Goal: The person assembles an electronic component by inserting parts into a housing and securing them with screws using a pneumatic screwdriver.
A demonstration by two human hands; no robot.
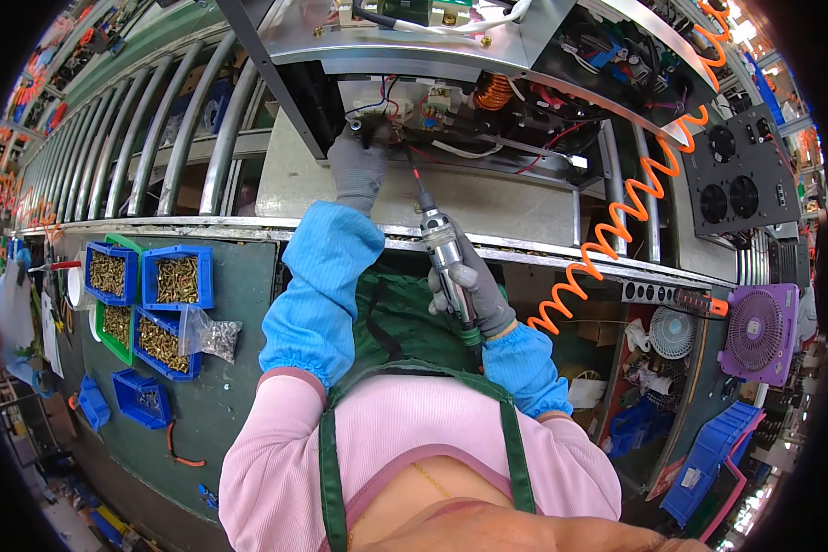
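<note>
My left hand (357, 166), in a grey glove and blue sleeve cover, reaches into the open front of a metal equipment cabinet (432, 66). Its fingertips are bent together beside thin wires and small parts; what they pinch, if anything, is hidden. In my gloved right hand (478, 290) is a silver air screwdriver (442, 247), gripped round its body. Its long bit, with a red band, points up into the cabinet, close to my left fingers. Further right inside sits a copper coil (493, 92), with white, red and black cables around it.
Left, blue and green bins (177, 279) of brass-coloured screws and a plastic bag (213, 336) of small parts stand on a green bench. A roller conveyor (147, 138) runs behind. Right hang an orange coiled air hose (607, 235), a black fan panel (741, 175) and a purple fan (759, 333).
</note>
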